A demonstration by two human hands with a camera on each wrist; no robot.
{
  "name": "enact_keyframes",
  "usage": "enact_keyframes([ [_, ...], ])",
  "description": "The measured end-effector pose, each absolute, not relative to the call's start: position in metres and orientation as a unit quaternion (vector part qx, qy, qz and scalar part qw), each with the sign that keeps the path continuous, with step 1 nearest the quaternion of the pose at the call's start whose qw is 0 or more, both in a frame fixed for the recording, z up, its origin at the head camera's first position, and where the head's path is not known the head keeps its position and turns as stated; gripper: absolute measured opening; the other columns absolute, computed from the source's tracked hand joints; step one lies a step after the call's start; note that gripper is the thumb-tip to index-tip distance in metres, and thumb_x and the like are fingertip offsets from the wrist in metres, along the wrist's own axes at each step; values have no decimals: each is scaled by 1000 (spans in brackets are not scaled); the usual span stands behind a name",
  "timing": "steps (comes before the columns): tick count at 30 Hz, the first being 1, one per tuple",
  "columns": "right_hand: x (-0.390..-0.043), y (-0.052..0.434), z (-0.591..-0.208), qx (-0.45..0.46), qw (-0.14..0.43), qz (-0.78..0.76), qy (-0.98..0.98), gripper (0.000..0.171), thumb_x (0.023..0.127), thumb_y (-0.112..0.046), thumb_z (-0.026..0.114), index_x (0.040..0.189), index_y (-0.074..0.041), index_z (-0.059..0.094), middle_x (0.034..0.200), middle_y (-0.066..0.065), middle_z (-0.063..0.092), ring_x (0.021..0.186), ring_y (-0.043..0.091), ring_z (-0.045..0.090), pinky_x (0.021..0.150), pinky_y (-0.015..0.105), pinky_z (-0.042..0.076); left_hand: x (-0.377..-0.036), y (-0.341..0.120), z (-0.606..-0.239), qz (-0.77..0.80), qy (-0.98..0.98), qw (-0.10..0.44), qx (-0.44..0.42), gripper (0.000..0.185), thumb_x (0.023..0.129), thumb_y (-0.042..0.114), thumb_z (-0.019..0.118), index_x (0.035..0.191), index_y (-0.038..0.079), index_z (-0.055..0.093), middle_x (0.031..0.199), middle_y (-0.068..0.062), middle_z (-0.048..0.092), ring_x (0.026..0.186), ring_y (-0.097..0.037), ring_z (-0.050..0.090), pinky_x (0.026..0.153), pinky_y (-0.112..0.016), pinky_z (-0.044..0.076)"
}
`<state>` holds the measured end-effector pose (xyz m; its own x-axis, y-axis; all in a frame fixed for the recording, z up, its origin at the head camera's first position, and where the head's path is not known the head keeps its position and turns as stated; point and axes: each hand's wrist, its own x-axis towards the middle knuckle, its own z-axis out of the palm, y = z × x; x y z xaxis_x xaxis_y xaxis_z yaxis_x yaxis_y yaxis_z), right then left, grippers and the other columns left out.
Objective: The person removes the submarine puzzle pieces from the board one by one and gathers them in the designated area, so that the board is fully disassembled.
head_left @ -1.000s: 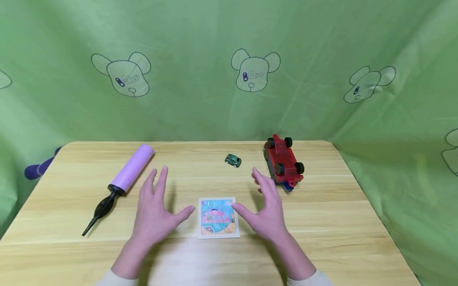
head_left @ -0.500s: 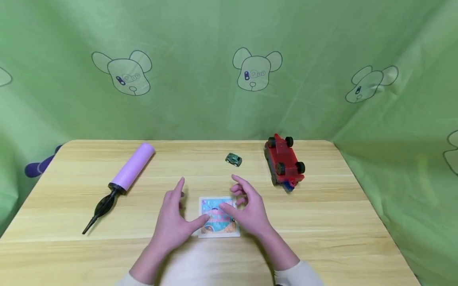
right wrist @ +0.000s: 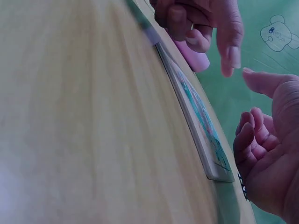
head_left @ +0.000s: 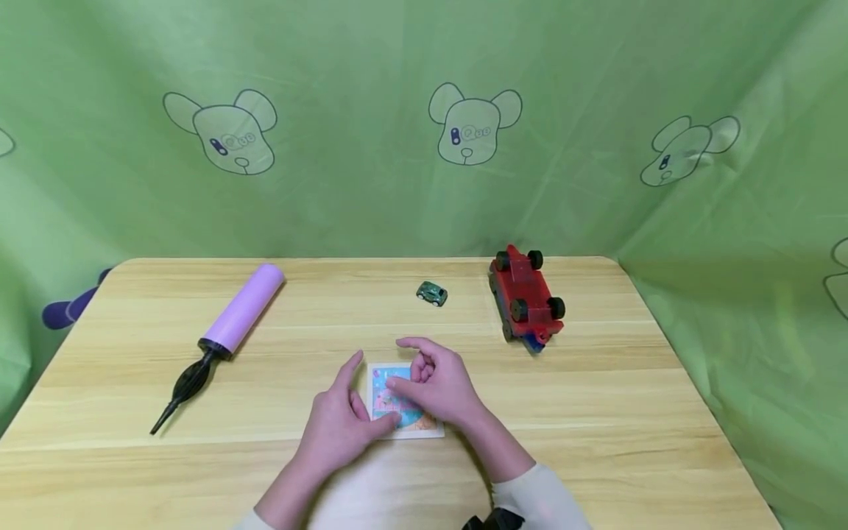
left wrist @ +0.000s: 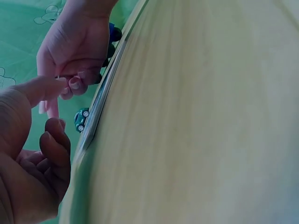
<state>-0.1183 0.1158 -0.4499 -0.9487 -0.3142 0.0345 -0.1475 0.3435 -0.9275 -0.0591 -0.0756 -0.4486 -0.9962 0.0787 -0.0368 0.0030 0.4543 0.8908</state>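
A small square picture puzzle card [head_left: 383, 396] lies flat near the table's front middle. My left hand [head_left: 334, 430] is at its left edge, with the thumb laid on the lower left corner and the index finger straight beside it. My right hand [head_left: 440, 386] covers the card's right half, its fingers bent with the tips on or just above the picture and the index finger stretched leftward. In the right wrist view the card [right wrist: 198, 119] shows edge-on, flat on the wood, with my right hand [right wrist: 271, 154] beside it. The left wrist view shows my left hand [left wrist: 28, 154] and the right hand's fingertips [left wrist: 70, 84].
A purple hand pump [head_left: 241, 309] with a black nozzle lies at the left. A tiny green toy car [head_left: 432, 294] and an overturned red toy truck [head_left: 526, 298] sit near the far edge. The wooden table [head_left: 596, 397] is backed by a green cloth [head_left: 371, 191].
Both hands have come inward from either side and closed over the card. The left thumb now lies on its corner and the right fingers have curled over it. The card has not moved.
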Motion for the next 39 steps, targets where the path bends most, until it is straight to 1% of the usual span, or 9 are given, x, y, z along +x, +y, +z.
enact_keyframes([
  [3, -121, 113, -451, -147, 91, -530, 830, 54, 78, -18, 87, 128, -11, 66, 65, 1, 55, 54, 10, 47, 51, 22, 43, -60, -76, -450, 516, 855, 53, 21, 108, 69, 30, 92, 154, 3, 31, 60, 4, 56, 50, -12, 54, 47, -28, 46],
  [6, -123, 110, -452, -161, 105, -506, 841, 51, 77, -20, 88, 123, -10, 68, 62, -1, 52, 52, 8, 45, 50, 23, 40, -61, -76, -452, 509, 858, 65, 22, 107, 69, 31, 92, 153, 1, 33, 61, 3, 56, 51, -13, 53, 46, -28, 45],
  [10, -124, 109, -452, -169, 118, -489, 847, 50, 76, -21, 89, 120, -10, 69, 61, -3, 51, 52, 7, 44, 49, 23, 39, -62, -76, -456, 498, 863, 76, 25, 107, 68, 31, 92, 152, 0, 34, 61, 2, 55, 50, -13, 53, 45, -29, 44],
  [18, -125, 109, -450, -167, 116, -485, 851, 45, 73, -20, 91, 112, -11, 71, 60, -4, 49, 53, 7, 43, 50, 23, 39, -64, -73, -460, 482, 872, 84, 33, 106, 68, 34, 91, 152, 0, 36, 60, 3, 55, 49, -12, 53, 44, -30, 44],
  [21, -126, 110, -453, -165, 116, -484, 851, 43, 73, -20, 91, 110, -12, 71, 60, -4, 48, 53, 7, 42, 50, 23, 38, -64, -72, -460, 470, 878, 83, 28, 104, 68, 34, 91, 151, 0, 38, 59, 3, 54, 49, -11, 52, 44, -30, 43],
  [28, -129, 108, -460, -178, 112, -466, 859, 40, 74, -25, 90, 109, -15, 72, 60, -5, 47, 53, 8, 41, 50, 24, 36, -65, -73, -463, 456, 886, 70, 36, 98, 69, 28, 91, 148, -1, 42, 56, 5, 52, 47, -10, 49, 42, -28, 39],
  [39, -129, 106, -461, -174, 120, -442, 872, 39, 73, -26, 91, 107, -17, 74, 57, -6, 45, 52, 6, 39, 50, 24, 33, -64, -73, -466, 462, 883, 73, 42, 100, 69, 29, 91, 150, -2, 40, 55, 6, 52, 46, -9, 49, 41, -27, 38],
])
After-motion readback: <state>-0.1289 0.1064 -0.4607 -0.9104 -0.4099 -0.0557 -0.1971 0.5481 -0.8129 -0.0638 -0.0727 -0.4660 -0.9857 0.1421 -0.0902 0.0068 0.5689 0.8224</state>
